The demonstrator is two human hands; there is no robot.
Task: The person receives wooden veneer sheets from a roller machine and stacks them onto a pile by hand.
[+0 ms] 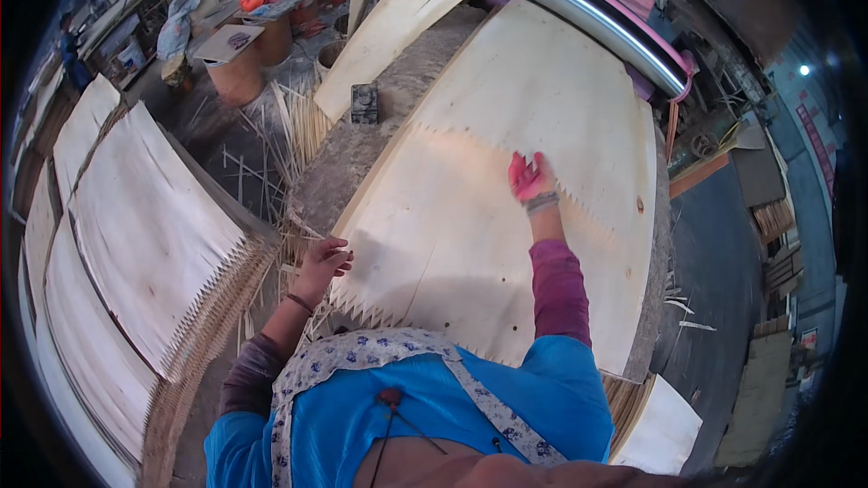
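Large pale wood veneer sheets (452, 217) with zigzag cut edges lie on the worktable in front of me. One toothed edge crosses the sheets near my right hand (532, 178), which is over them. The right fingers are reddish and loosely curled, with a gap between finger and thumb; nothing shows in them. My left hand (325, 264) is by the left edge of the lower sheet, its fingers half bent and apart, with no visible object held. Whether either hand touches the veneer is hard to tell.
Stacked veneer sheets (154, 226) with jagged ends stand at the left. A shiny metal roller (597, 14) spans the table's far end. A small dark block (364, 104) rests on the table's left side near a long veneer strip (407, 23). Thin wood scraps (303, 122) litter the left edge.
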